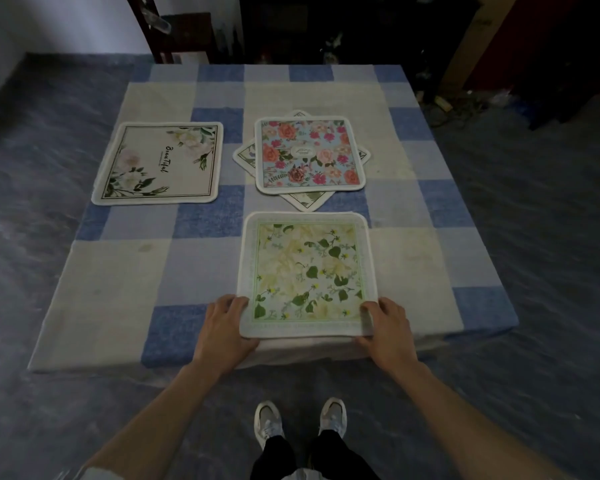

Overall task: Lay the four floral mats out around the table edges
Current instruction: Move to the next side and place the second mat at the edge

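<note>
1. Both hands grip the near corners of the green-leaf mat point(307, 273): the left hand point(226, 322) pinches the near-left corner, the right hand point(386, 323) the near-right one, fingers curled over the mat's rim.
2. That mat lies flat at the near edge of the table point(118, 289), square to it and straight ahead of the person, so this place looks settled.
3. The white mat point(160, 163) lies flat toward the left edge, apart from the others.
4. What remains is the stack at the middle: the rose mat point(309, 154) on top, a fourth mat point(305, 201) turned cornerwise beneath it (only its corners show).
5. The stack sits directly beyond the green-leaf mat, about level between both hands, slightly nearer the right; the free edges are far and right, so I judge the right hand the likelier to reach forward.
</note>
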`<state>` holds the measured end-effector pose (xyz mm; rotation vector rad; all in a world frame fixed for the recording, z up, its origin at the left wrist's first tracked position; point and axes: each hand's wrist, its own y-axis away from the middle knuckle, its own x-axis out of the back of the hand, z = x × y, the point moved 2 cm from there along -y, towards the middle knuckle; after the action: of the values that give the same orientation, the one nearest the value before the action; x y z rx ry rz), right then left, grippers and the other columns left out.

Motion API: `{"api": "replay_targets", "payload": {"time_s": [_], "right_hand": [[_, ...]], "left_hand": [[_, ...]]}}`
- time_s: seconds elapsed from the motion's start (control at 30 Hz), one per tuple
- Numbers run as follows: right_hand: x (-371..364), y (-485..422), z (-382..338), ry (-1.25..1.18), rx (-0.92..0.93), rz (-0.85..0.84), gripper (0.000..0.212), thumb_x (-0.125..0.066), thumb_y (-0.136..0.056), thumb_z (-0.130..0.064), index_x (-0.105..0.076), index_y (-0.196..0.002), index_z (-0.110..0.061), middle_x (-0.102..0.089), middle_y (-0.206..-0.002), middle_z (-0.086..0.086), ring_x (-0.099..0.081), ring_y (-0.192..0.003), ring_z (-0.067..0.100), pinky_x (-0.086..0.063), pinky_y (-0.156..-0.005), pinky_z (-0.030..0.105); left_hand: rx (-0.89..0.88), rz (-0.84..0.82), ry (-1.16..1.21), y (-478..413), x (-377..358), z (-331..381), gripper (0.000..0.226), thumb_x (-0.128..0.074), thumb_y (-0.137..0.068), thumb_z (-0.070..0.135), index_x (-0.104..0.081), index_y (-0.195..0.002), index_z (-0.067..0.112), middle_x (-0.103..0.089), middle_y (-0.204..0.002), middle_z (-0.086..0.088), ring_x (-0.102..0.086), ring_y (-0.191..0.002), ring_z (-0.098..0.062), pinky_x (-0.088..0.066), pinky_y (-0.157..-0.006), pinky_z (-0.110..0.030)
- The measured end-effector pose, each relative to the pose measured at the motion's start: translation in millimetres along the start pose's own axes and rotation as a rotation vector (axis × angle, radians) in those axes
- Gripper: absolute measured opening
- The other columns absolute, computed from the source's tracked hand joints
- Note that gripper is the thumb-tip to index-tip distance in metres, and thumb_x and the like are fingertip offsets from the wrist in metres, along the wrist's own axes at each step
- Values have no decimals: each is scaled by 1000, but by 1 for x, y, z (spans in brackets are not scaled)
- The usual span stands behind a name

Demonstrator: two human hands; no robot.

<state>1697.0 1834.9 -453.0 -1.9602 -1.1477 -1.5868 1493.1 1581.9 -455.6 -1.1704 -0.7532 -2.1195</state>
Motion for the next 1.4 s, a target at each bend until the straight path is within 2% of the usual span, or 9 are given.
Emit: {"api": "replay_targets", "payload": {"time_s": [0.37, 0.47, 0.63, 0.77, 0.9, 0.97, 1.1, 1.3, 1.4], "right_hand": [[12, -27, 14, -102, -40, -75, 80, -86, -57, -41, -49, -126, -24, -45, -129, 6, -42, -116, 26, -42, -100, 40], [11, -33, 12, -121, -58, -66, 83, -84, -58, -49, -46, -127, -22, -45, -131, 8, -40, -118, 26, -40, -102, 40], [4, -42, 5, -157, -89, -29, 87, -84, -60, -47, -44, -131, -17, -42, -134, 11, -35, -123, 28, -35, -104, 37], [0, -43, 3, -138, -103, -5, 84, -84, -60, -47, -47, -129, -16, -41, -130, 10, -34, -119, 25, -36, -103, 35], [1, -44, 1, -126, -103, -13, 83, -85, -60, -45, -48, -128, -15, -41, -128, 9, -34, -118, 24, -36, -103, 34], [1, -44, -1, -127, -112, -12, 84, -85, -60, -45, -48, -129, -15, -40, -129, 9, -34, -119, 24, -35, -104, 33], [1, -42, -4, -133, -129, -21, 85, -86, -60, -45, -47, -130, -15, -39, -129, 8, -33, -120, 23, -34, -104, 32], [-7, -35, -19, -148, -114, -19, 86, -85, -59, -45, -48, -130, -15, -39, -128, 8, -33, -119, 23, -34, -104, 31], [-6, -36, -20, -145, -108, -22, 86, -85, -59, -46, -47, -129, -16, -38, -130, 9, -33, -120, 24, -35, -104, 33]], "left_hand": [[60, 43, 94, 1, -12, 9, 70, -80, -66, 46, -50, -124, 19, -43, -123, -1, -43, -112, -20, -39, -98, -30], [76, 64, 95, -5, -10, 7, 62, -76, -73, 43, -49, -124, 18, -44, -125, -3, -42, -113, -21, -39, -98, -32], [172, 52, 129, -29, 1, 9, 63, -75, -78, 38, -47, -129, 14, -47, -126, -9, -45, -114, -28, -39, -101, -40], [247, 69, 203, -45, 6, 19, 50, -73, -81, 32, -55, -123, 13, -55, -113, -9, -54, -101, -26, -45, -94, -40], [331, 198, 317, -52, 13, 16, 18, -67, -85, 10, -71, -103, 10, -71, -92, -7, -64, -79, -18, -54, -82, -32], [324, 238, 314, -53, 16, 16, 13, -65, -85, 5, -73, -93, 12, -72, -86, -5, -63, -73, -14, -53, -76, -27], [287, 243, 287, -52, 18, 17, 15, -61, -87, 2, -72, -93, 10, -67, -91, -8, -61, -80, -20, -53, -79, -35], [262, 260, 216, -43, 22, -2, 13, -60, -88, 2, -71, -93, 9, -63, -94, -12, -52, -79, -18, -43, -74, -30], [218, 204, 202, -43, 21, -9, 11, -62, -88, 6, -70, -95, 8, -60, -102, -13, -54, -82, -20, -46, -78, -30]]}}
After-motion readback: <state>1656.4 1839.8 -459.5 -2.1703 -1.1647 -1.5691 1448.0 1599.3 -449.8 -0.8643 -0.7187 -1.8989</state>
